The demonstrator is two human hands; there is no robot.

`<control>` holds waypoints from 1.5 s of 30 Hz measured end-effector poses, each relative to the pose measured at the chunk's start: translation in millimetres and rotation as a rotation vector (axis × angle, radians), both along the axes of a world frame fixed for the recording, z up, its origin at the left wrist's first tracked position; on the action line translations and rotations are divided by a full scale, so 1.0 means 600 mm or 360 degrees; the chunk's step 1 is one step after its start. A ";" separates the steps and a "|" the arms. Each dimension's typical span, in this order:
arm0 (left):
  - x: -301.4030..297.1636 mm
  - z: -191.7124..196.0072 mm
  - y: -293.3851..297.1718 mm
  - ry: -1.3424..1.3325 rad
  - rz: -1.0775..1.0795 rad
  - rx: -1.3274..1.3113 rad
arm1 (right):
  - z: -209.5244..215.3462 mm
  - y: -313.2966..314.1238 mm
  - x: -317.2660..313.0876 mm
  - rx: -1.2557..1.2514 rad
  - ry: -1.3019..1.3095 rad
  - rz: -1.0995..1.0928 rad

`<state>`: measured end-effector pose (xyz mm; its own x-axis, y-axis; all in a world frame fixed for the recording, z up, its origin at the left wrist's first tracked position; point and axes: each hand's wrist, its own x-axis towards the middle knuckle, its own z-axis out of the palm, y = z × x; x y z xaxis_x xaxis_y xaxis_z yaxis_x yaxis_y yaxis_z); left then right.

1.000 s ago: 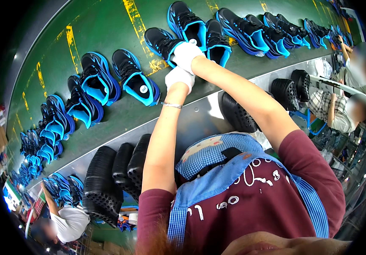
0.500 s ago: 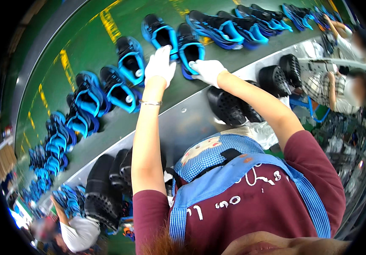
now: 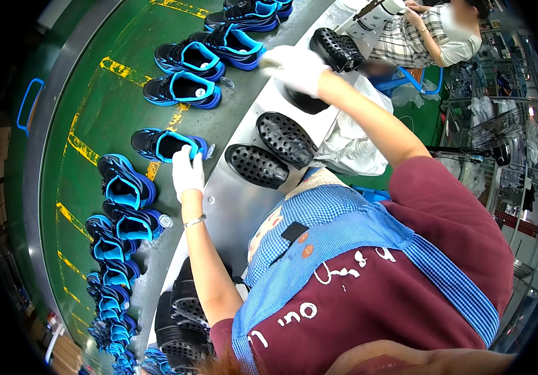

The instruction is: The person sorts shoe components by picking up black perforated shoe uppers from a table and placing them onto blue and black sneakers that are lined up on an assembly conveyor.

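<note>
Black-and-blue sneaker (image 3: 151, 144) stands upright at the left hand (image 3: 189, 174), on the green tabletop (image 3: 116, 112). Both white-gloved hands well apart: left fingers touch its heel collar, firmness of grip unclear; right hand (image 3: 294, 67) blurred, grip undetermined. Handling (judged): light, soft-collared upper, stiffer sole, not fragile, little slip expected; take hold at heel collar. Counts: one sneaker at left hand; three more sneakers (image 3: 168, 57) beyond it, left of the right hand; two black perforated shells (image 3: 284, 139) between the hands on the metal ledge (image 3: 228, 206). Overlapping sneakers (image 3: 116, 300) nearer than the left hand: uncountable.
</note>
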<state>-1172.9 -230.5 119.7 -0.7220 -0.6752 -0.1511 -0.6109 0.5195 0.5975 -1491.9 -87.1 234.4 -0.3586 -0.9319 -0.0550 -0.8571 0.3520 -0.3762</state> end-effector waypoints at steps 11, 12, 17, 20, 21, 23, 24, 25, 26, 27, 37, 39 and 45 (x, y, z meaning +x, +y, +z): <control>0.004 0.053 0.068 0.0056 0.0477 -0.0243 | -0.026 0.274 -0.081 0.0164 -0.0157 -0.0226; -0.002 0.059 0.077 0.0053 0.0511 -0.0213 | -0.032 0.275 -0.086 0.0155 -0.0133 -0.0193; -0.021 0.068 0.120 0.0074 0.0540 -0.0190 | -0.040 0.270 -0.118 0.0202 -0.0122 -0.0004; -0.027 0.062 0.140 0.0085 0.0526 -0.0209 | -0.058 0.277 -0.147 0.0114 -0.0103 0.0159; -0.028 0.062 0.145 0.0080 0.0541 -0.0195 | -0.057 0.277 -0.151 0.0122 -0.0117 0.0182; -0.031 0.062 0.153 0.0072 0.0567 -0.0167 | -0.051 0.276 -0.160 0.0138 -0.0146 0.0224; -0.033 0.064 0.157 0.0075 0.0590 -0.0153 | -0.047 0.275 -0.162 0.0158 -0.0138 0.0247; -0.035 0.067 0.159 0.0079 0.0610 -0.0139 | -0.043 0.273 -0.163 0.0179 -0.0129 0.0269; -0.037 0.070 0.161 0.0084 0.0630 -0.0124 | -0.038 0.272 -0.164 0.0199 -0.0120 0.0290; -0.036 0.073 0.164 0.0103 0.0636 -0.0161 | -0.032 0.271 -0.164 0.0182 -0.0119 0.0310; -0.139 0.141 0.168 0.0949 0.0766 0.0671 | 0.108 0.237 -0.104 -0.0148 -0.0370 0.0487; -0.179 0.197 0.189 0.0906 0.0629 0.1231 | 0.110 0.221 -0.087 -0.0247 -0.0480 0.0539; -0.217 0.228 0.234 0.1172 0.0371 0.1950 | 0.129 0.190 -0.048 -0.0288 -0.0546 0.0614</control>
